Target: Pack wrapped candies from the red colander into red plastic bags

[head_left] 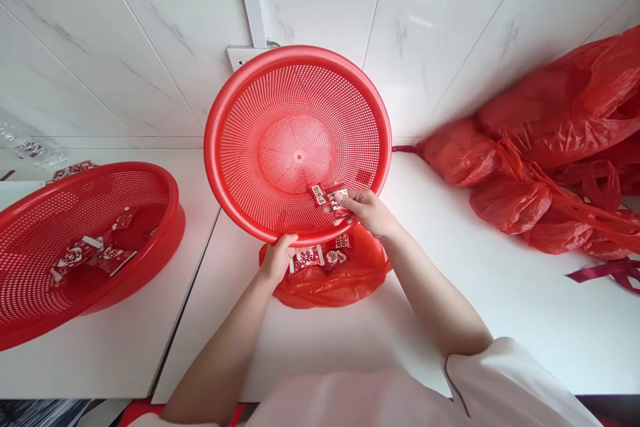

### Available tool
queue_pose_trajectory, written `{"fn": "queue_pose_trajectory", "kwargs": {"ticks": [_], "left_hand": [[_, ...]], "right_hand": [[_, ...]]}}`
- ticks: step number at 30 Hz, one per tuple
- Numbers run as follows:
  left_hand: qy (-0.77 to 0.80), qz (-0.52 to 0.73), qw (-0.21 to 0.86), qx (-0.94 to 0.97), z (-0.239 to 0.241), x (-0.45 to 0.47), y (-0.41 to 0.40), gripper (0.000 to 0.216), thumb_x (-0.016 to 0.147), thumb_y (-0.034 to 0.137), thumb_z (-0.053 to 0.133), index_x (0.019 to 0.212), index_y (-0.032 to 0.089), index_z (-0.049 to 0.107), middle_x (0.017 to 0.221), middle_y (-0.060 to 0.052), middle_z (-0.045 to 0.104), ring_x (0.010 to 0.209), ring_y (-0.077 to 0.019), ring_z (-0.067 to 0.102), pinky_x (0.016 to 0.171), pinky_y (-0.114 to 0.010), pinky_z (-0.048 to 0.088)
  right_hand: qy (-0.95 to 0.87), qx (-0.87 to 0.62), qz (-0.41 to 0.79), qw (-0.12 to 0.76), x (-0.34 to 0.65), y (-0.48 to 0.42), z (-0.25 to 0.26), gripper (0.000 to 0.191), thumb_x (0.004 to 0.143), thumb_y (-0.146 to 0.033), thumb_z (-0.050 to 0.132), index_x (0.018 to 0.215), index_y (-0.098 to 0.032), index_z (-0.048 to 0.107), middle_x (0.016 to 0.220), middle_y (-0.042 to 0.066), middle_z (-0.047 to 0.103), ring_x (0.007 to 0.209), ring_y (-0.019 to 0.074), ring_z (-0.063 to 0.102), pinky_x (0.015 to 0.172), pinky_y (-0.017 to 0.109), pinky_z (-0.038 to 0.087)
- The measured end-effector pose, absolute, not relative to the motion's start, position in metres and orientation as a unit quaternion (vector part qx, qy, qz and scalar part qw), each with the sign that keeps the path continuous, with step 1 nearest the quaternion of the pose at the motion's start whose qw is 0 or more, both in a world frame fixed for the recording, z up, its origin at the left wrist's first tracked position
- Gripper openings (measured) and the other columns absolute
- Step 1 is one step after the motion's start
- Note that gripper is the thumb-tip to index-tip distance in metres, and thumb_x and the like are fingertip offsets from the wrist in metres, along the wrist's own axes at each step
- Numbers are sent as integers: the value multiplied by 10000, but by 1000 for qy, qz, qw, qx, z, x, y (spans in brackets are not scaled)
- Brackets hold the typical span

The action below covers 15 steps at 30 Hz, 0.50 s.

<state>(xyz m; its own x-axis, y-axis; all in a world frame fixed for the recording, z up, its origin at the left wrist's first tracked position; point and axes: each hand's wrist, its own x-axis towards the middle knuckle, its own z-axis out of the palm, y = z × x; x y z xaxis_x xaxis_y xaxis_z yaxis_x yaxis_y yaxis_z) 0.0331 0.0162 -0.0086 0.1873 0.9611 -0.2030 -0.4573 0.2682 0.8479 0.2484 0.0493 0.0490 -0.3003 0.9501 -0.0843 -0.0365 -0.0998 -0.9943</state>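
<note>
The left hand [279,259] grips the near rim of a round red basket [299,147], tilted with its mouth facing the person above an open bag [330,290], while the right hand [369,212] pinches small packets [319,195] inside its lower-right edge. White table [500,280] stretches right toward heaped red bags [460,153]; wall [425,13] stands close behind

Your left hand [279,259] grips the near rim of a red mesh basket [214,140], tipped so its opening faces you. Your right hand [369,212] pinches small red-and-white packets [337,200] inside the near right part of it. Just below that rim, an open red bag [333,290] with more packets sits on the white tabletop [430,340]. To the left, a second basket [173,213] holds larger packets; to the right lie bulging red bags [510,203] and a dark ribbon [607,271].
</note>
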Motion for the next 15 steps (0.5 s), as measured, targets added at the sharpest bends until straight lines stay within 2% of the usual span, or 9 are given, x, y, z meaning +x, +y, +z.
{"fn": "queue_pose_trajectory", "kwargs": {"ticks": [4, 6, 10, 12, 15], "left_hand": [[385, 508, 697, 328, -9, 32, 17, 198, 719, 231, 619, 877, 145, 704, 929, -100, 730, 1042, -319, 649, 855, -466, 548], [384, 508, 698, 327, -9, 32, 17, 199, 723, 233, 617, 877, 143, 706, 930, -104, 730, 1044, -320, 649, 855, -462, 550], [393, 502, 700, 321, -8, 34, 17, 223, 720, 241, 616, 895, 138, 707, 969, -108, 728, 1054, -326, 645, 845, -450, 557], [391, 507, 700, 317, -8, 34, 17, 228, 720, 234, 615, 909, 141, 704, 1014, -107, 721, 1059, -323, 644, 843, -446, 558], [386, 513, 700, 312, -8, 35, 18, 233, 723, 225, 609, 923, 150, 701, 1050, -101, 714, 1057, -315, 645, 844, -443, 558]], "right_hand": [[-580, -409, 589, 388, 251, 45, 57, 381, 847, -509, 594, 1000, -165, 656, 907, 63, 713, 794, 160, 663, 724, 289, 497], [-646, -400, 550, 347, 255, 41, 64, 320, 855, -461, 593, 966, -171, 667, 918, 42, 690, 837, 153, 637, 780, 298, 480], [-770, -411, 432, 226, 264, 32, 78, 191, 843, -355, 602, 835, -172, 658, 782, 4, 625, 720, 127, 570, 665, 258, 437], [-791, -410, 414, 187, 267, 28, 82, 141, 838, -317, 596, 849, -179, 620, 728, -11, 605, 669, 120, 554, 616, 243, 415], [-810, -424, 382, 136, 270, 24, 82, 112, 813, -250, 594, 906, -189, 580, 786, 4, 636, 682, 128, 564, 606, 238, 400]]}}
